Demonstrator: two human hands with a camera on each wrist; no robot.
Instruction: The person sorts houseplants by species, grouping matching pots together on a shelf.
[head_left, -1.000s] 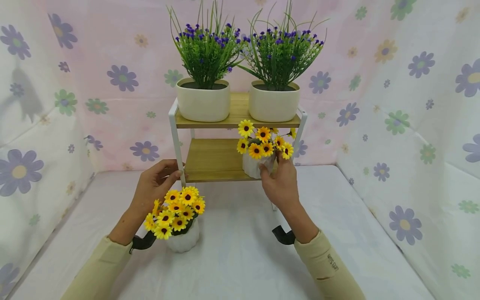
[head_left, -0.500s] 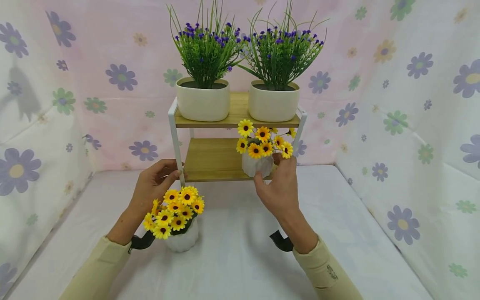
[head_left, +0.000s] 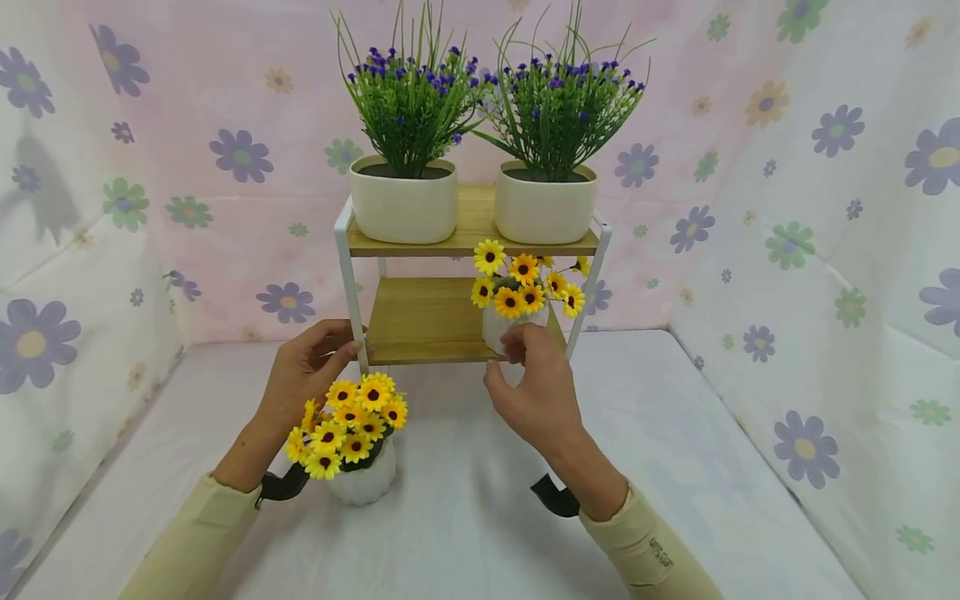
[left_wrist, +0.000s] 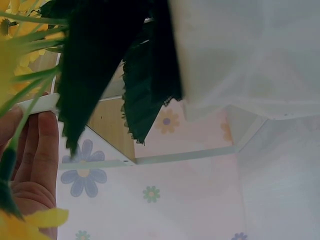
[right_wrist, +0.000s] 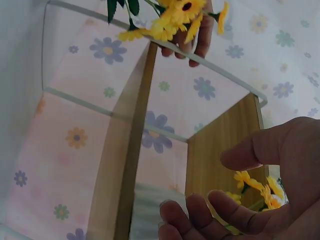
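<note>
My left hand [head_left: 306, 367] holds the front left post [head_left: 352, 304] of a two-tier wooden shelf with a white metal frame; in the left wrist view, thumb and fingers lie on either side of that white post [left_wrist: 44, 104]. My right hand [head_left: 538, 396] is just in front of the lower board [head_left: 420, 323], fingers loosely bent and apart from the thumb, with nothing between them. Behind it, on the right of that board, stands a white pot [head_left: 492, 329] of yellow flowers, partly hidden. A second white pot [head_left: 369, 482] of yellow flowers sits on the table beside my left wrist.
Two cream planters, a left one [head_left: 405, 204] and a right one [head_left: 546, 207], with grass and purple flowers, stand on the top board [head_left: 476, 200]. A white cloth [head_left: 450, 517] covers the table. Flower-printed fabric [head_left: 247, 217] encloses the back and sides.
My right hand has let go of the pot on the lower board and drawn back toward me and leftward. The pot stays there. My left hand keeps its hold on the post.
</note>
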